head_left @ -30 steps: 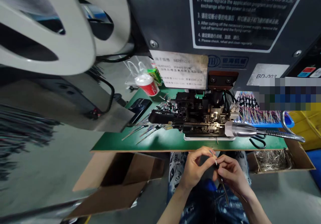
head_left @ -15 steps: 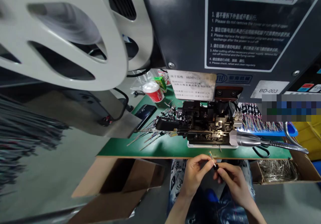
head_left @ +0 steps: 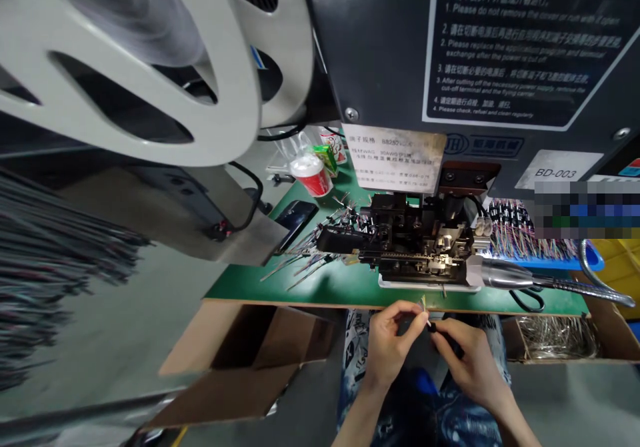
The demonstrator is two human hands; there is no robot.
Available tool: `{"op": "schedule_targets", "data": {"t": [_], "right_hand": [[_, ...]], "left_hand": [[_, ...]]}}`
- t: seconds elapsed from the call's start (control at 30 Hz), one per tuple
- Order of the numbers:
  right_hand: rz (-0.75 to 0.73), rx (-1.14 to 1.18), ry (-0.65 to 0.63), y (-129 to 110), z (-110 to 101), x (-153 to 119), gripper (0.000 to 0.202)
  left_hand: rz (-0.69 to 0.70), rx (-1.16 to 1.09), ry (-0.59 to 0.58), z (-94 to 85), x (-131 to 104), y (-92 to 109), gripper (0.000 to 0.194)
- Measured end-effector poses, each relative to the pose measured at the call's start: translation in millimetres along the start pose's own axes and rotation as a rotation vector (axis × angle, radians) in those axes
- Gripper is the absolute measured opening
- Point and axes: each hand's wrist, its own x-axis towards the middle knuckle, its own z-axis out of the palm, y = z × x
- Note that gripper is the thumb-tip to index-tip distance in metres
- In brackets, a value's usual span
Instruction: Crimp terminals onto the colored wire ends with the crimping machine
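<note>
My left hand [head_left: 393, 343] pinches a thin cable between thumb and forefinger, its fine coloured wires [head_left: 424, 302] fanning up past the fingertips. Just to its right, my right hand [head_left: 467, 357] grips a small black piece [head_left: 432, 327] on the same cable with thumb and forefinger. Both hands are over my lap, in front of the table's near edge. Beyond them stands the crimping press, its metal tooling [head_left: 443, 260] level with the green tabletop [head_left: 350, 287]. The rest of the cable is hidden by my fingers.
Loose cables [head_left: 345, 223] lie left of the tooling, near a phone [head_left: 296, 223] and a red cup [head_left: 313, 175]. A blue tray [head_left: 595, 257] of cables sits to the right. A flexible metal lamp arm [head_left: 565, 289] crosses the right side. Cardboard boxes [head_left: 240, 393] stand below.
The view has shifted slightly, moving the machine to the right in the picture. My right fingers have straightened around the black piece. The coloured wires now point more upright.
</note>
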Motion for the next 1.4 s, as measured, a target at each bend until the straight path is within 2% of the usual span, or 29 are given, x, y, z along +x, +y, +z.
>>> {"op": "schedule_targets", "data": {"t": [0.1, 0.3, 0.47, 0.57, 0.63, 0.77, 0.87, 0.97, 1.03, 1.17, 1.3, 1.4], "right_hand": [[-0.03, -0.067, 0.01, 5.4, 3.3, -2.7, 0.025], [-0.108, -0.182, -0.029, 11.0, -1.4, -8.9, 0.027], [-0.293, -0.481, -0.183, 7.5, -15.0, -5.1, 0.03], [-0.3, -0.478, -0.157, 2.8, -19.1, 0.2, 0.03], [-0.207, -0.338, -0.044, -0.2, -16.3, 1.4, 0.027], [0.073, 0.07, 0.276, -3.1, 7.7, -3.7, 0.021], [0.213, 0.348, 0.403, -1.2, 33.1, -8.8, 0.02], [0.264, 0.507, 0.516, 1.4, 47.6, -9.1, 0.022], [0.262, 0.56, 0.562, 1.4, 46.2, -6.2, 0.021], [0.148, 0.505, 0.495, -3.4, 24.5, 3.0, 0.013], [0.087, 0.315, 0.429, -8.1, 4.6, 10.9, 0.01], [0.072, 0.254, 0.344, -8.1, -1.4, 14.6, 0.011]], "left_hand": [[0.021, 0.095, -0.018, -2.2, 0.5, 2.1, 0.009], [0.05, 0.231, -0.158, -11.2, 1.6, 15.1, 0.01], [0.213, 0.678, -0.411, -21.6, 2.1, 32.4, 0.014], [0.289, 0.737, -0.46, -20.9, 4.7, 42.5, 0.016], [0.33, 0.636, -0.384, -15.3, 6.0, 45.4, 0.015], [0.455, 0.285, -0.103, 6.5, 3.6, 34.5, 0.014], [0.546, 0.078, 0.065, 24.3, -1.5, 17.1, 0.013], [0.573, 0.009, 0.152, 34.3, -6.7, 2.5, 0.012], [0.539, 0.01, 0.149, 35.2, -9.4, -4.3, 0.01], [0.347, -0.047, 0.072, 26.9, -10.8, -16.1, 0.016], [0.063, -0.233, -0.115, 14.4, -5.9, -22.5, 0.038], [-0.094, -0.266, -0.262, 7.5, -0.8, -17.0, 0.051]]}}
